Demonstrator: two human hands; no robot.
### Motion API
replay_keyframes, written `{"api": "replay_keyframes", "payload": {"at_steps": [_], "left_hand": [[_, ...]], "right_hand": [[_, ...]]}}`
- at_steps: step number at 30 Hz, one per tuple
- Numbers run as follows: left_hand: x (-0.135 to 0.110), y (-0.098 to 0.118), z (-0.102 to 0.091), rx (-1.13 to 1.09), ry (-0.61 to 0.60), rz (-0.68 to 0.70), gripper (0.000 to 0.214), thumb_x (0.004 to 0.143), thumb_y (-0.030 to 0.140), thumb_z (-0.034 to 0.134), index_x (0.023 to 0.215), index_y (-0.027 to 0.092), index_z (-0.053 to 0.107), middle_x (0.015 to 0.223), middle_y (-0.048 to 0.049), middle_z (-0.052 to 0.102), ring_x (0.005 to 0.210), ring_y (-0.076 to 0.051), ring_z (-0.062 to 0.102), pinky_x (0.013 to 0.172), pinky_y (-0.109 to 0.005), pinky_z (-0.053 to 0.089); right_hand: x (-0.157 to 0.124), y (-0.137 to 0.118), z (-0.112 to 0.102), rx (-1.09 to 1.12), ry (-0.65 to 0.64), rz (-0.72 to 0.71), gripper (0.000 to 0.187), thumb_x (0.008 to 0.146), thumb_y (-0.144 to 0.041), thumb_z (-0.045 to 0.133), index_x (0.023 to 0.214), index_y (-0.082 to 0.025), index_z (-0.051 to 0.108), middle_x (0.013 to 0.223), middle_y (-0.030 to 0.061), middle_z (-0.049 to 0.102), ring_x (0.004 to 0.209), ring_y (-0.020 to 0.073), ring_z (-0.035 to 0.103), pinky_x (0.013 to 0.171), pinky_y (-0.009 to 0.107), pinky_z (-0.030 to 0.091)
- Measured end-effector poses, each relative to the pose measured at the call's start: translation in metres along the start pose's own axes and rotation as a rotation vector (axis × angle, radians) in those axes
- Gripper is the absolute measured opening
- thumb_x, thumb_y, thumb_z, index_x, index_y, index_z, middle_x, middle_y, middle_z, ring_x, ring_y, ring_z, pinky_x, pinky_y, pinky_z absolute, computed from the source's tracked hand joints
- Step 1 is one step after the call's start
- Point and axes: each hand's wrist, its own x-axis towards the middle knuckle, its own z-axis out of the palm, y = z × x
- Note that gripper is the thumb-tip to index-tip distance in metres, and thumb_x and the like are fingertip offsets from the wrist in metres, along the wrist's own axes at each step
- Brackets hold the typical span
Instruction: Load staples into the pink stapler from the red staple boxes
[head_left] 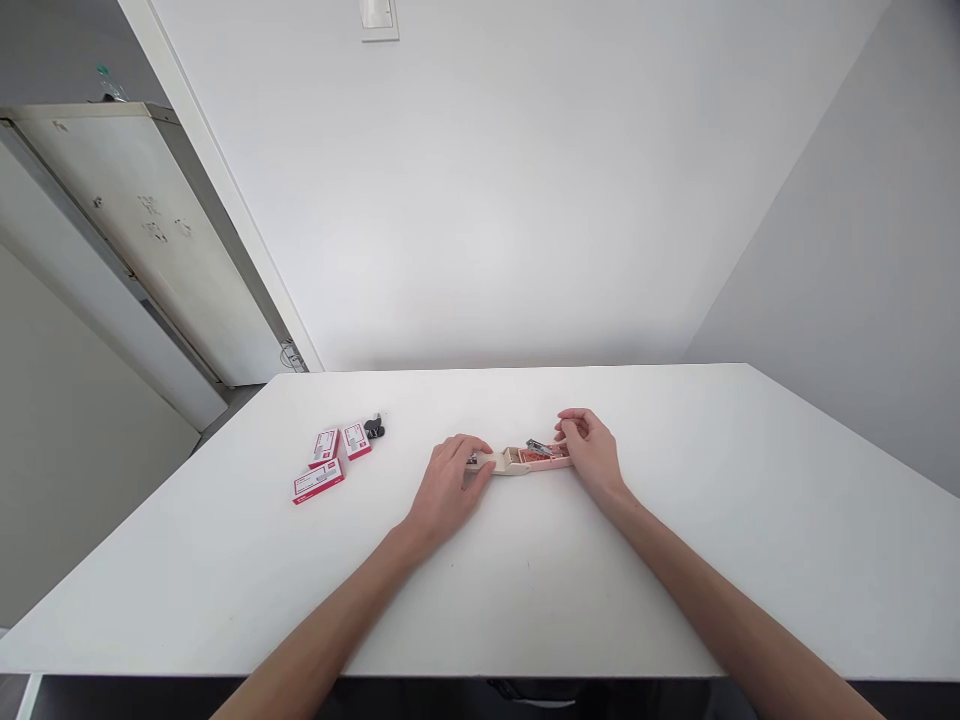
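Note:
In the head view, two small open trays lie end to end, a cream tray [511, 467] at left and a pink tray [551, 464] at right. Copper-coloured small pieces [529, 455] fill part of the pink tray, and a silver metal piece [538, 447] rests on top of them. My left hand [450, 480] is closed around the far left part of the cream tray, thumb in front and fingers behind. Over the right end of the pink tray, my right hand [590, 450] has its thumb and fingers drawn together; what they hold, if anything, is too small to make out.
Several things sit at left on the white table [225, 590]: three red-and-white boxes [319, 480] and a cluster of black clips [374, 428]. A white wall [487, 200] rises along the table's back edge. Beyond it at left stands a worn cabinet [157, 230].

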Motion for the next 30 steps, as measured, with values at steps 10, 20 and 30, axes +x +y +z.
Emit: {"api": "replay_keyframes", "payload": {"at_steps": [10,20,30], "left_hand": [[-0.003,-0.009,-0.011,0.080,0.113,0.131,0.024,0.105,0.033,0.042,0.120,0.025,0.060,0.126,-0.0064,0.064,0.120,-0.022,0.055,0.106,-0.041,0.042],[-0.065,-0.062,-0.093,0.689,0.310,-0.076,0.041,0.097,0.037,0.049,0.132,0.017,0.055,0.139,-0.0200,0.050,0.132,-0.038,0.044,0.109,-0.058,0.036],[-0.122,-0.075,-0.130,0.752,0.156,-0.204,0.044,0.099,0.042,0.042,0.133,0.020,0.060,0.148,-0.0153,0.053,0.148,-0.039,0.030,0.113,-0.062,0.031]], "right_hand": [[-0.004,-0.004,-0.003,-0.096,-0.002,-0.068,0.021,0.084,-0.034,0.053,0.099,-0.022,0.063,0.094,0.0052,0.068,0.080,0.0194,0.068,0.065,0.032,0.060],[-0.032,-0.027,0.004,-0.167,0.012,-0.413,0.018,0.094,-0.035,0.049,0.099,-0.024,0.063,0.095,0.0075,0.064,0.089,0.0226,0.063,0.057,0.029,0.056],[-0.062,-0.026,0.019,-0.293,-0.205,-0.735,0.013,0.091,-0.018,0.050,0.087,-0.024,0.061,0.059,-0.0053,0.054,0.050,0.0108,0.049,0.057,0.025,0.040]]}}
